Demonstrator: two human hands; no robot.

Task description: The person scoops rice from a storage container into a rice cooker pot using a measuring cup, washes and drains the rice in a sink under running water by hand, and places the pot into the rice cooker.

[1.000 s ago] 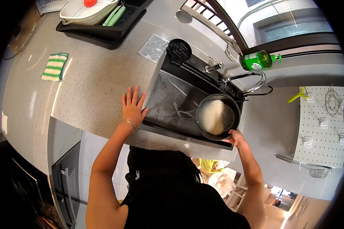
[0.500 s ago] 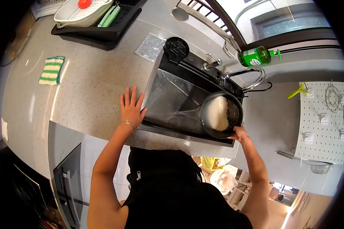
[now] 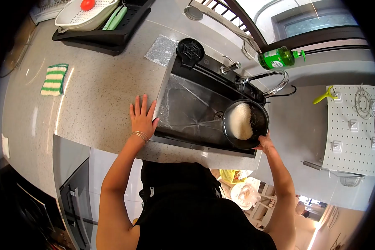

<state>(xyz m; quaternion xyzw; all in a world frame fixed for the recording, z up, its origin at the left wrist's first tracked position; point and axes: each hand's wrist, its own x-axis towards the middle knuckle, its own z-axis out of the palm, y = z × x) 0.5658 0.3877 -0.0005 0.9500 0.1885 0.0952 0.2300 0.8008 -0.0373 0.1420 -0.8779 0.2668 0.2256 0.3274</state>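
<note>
Resting the left grip [image 3: 143, 121] on the counter [image 3: 104, 83] beside the sink [image 3: 187, 102] — splayed, holding nothing. Clasping in the curled right grip [image 3: 266, 143] a dark bowl [image 3: 260, 121] by its near rim — tipped over the sink's right end, holding white grains [image 3: 241, 121], spilling liquid leftward. Past the bowl, on to a curved faucet [image 3: 286, 79] and a green bottle [image 3: 277, 58].

A striped green-and-cream cloth [image 3: 54, 79] lies flat at far left. A black tray [image 3: 87, 45] bears a white colander [image 3: 73, 16], with a round red object [image 3: 87, 4] in it, and a light-green implement [image 3: 116, 18] beside it. A green pump bottle [image 3: 278, 58] is near the window frame [image 3: 296, 41]. A white pegboard [image 3: 346, 152] carries a yellow-green peeler [image 3: 322, 97], a wire rack [image 3: 363, 105] and, below, a mesh strainer [image 3: 351, 180].
</note>
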